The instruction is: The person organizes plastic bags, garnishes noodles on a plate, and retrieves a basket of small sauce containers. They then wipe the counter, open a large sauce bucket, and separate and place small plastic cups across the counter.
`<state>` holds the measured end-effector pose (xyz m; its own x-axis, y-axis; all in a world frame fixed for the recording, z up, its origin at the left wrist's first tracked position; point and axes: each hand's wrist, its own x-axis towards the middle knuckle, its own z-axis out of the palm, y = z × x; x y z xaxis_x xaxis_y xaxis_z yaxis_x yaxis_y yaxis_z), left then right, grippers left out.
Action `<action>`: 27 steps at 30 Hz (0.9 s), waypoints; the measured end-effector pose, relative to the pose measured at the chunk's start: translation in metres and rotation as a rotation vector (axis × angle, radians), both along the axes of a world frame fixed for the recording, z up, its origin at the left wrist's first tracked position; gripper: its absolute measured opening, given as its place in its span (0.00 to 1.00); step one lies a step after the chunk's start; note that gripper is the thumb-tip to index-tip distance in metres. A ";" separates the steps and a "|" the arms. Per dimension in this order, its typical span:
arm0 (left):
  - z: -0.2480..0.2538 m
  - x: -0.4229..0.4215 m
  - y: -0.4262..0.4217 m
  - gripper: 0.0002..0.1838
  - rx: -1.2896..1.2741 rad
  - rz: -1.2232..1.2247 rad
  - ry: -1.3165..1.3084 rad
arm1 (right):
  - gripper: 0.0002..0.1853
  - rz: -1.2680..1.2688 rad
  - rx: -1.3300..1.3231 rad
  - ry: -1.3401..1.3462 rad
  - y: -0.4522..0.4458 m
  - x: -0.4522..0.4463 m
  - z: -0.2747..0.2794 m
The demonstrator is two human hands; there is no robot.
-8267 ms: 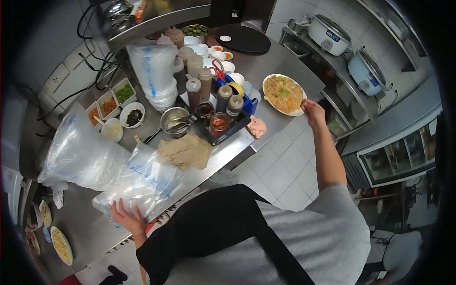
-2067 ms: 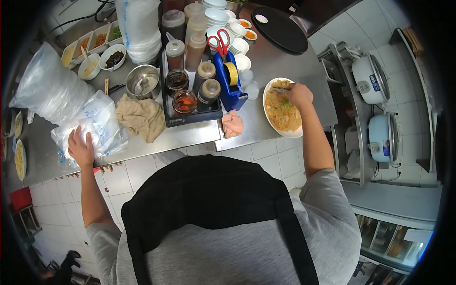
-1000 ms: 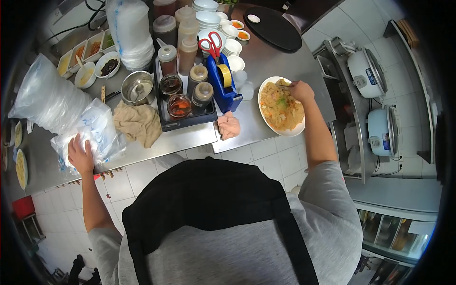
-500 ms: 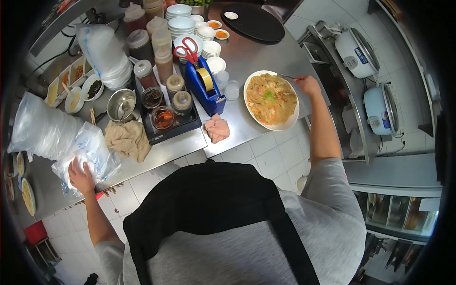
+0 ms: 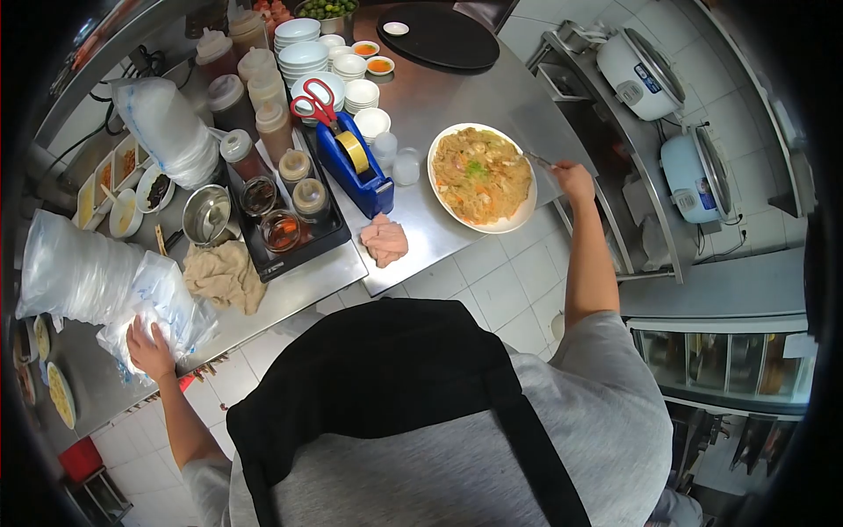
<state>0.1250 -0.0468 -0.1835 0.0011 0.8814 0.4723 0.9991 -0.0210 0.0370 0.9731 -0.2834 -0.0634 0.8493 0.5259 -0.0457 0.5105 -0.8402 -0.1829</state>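
My left hand (image 5: 151,351) lies with fingers stretched out on a crumpled stack of clear plastic bags (image 5: 180,303) at the counter's left edge. My right hand (image 5: 576,183) is closed around the end of a thin metal utensil (image 5: 538,160); whether it is a fork or a spoon I cannot tell. The utensil's other end meets the right rim of a white oval plate (image 5: 525,216). Noodle-like food (image 5: 479,189) with a green garnish covers that plate, which sits near the counter's front edge.
A pink cloth (image 5: 385,240) lies beside a blue tape dispenser (image 5: 356,171) with red-handled scissors (image 5: 316,101). Left of it, a black tray (image 5: 303,244) carries sauce bottles and jars. A beige cloth (image 5: 224,277), stacked bowls (image 5: 303,57) and a round black tray (image 5: 439,39) are also there.
The view has shifted a little, so the counter items appear further left. My right hand still grips the utensil at the plate's rim, and my left hand stays on the bags.
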 end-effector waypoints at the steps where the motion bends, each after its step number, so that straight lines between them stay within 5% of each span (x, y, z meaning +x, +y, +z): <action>1: -0.001 -0.002 0.000 0.25 0.004 -0.008 -0.002 | 0.16 -0.015 -0.015 0.011 -0.007 0.002 -0.014; 3: -0.003 -0.003 0.001 0.25 0.013 -0.022 -0.008 | 0.16 -0.061 -0.034 0.007 -0.013 0.001 -0.046; 11: -0.005 -0.006 0.003 0.25 0.025 -0.029 0.015 | 0.15 -0.004 -0.171 -0.093 0.004 -0.007 0.021; 27: 0.002 0.001 -0.001 0.24 0.029 -0.036 -0.006 | 0.21 0.036 -0.234 -0.045 0.097 0.006 0.016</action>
<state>0.1259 -0.0476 -0.1819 0.0296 0.8666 0.4980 0.9974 -0.0583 0.0421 0.9789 -0.1863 -0.0474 0.8342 0.5352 -0.1328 0.5439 -0.8382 0.0384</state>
